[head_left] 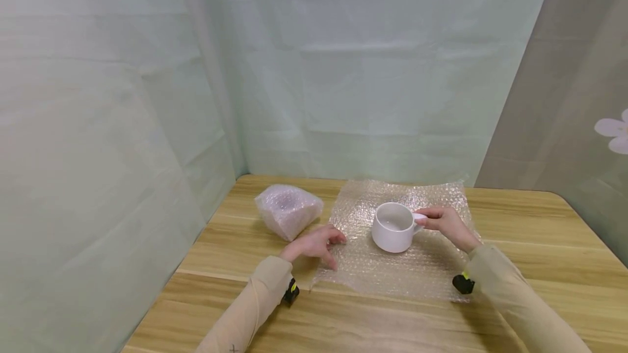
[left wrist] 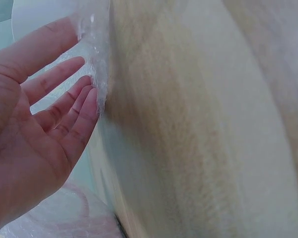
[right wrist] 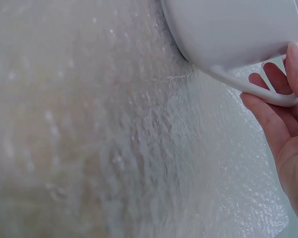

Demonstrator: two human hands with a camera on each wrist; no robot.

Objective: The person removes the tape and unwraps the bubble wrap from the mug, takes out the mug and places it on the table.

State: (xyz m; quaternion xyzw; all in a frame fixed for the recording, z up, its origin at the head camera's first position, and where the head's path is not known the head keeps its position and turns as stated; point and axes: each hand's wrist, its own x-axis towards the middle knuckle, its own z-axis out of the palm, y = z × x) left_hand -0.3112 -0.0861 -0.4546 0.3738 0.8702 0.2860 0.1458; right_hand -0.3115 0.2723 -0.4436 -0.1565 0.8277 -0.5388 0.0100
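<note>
A white mug (head_left: pixel 392 239) is upright at the middle of a sheet of clear bubble wrap (head_left: pixel 360 274). My right hand (head_left: pixel 450 226) holds it by the handle (right wrist: pixel 253 89), which points right; in the right wrist view, thumb and fingers are around the handle's top end, and the base is close over the wrap. At the sheet's left edge is my left hand (head_left: pixel 316 243), fingers loosely bent and spread. From the left wrist, the fingertips are right at the wrap's edge (left wrist: pixel 100 64), and nothing is gripped.
A bubble-wrapped bundle (head_left: pixel 289 206) sits just beyond my left hand on the wooden table (head_left: pixel 530 238). Pale curtains (head_left: pixel 368 80) hang behind the table and to its left, with a brown panel (head_left: pixel 554 97) at the right.
</note>
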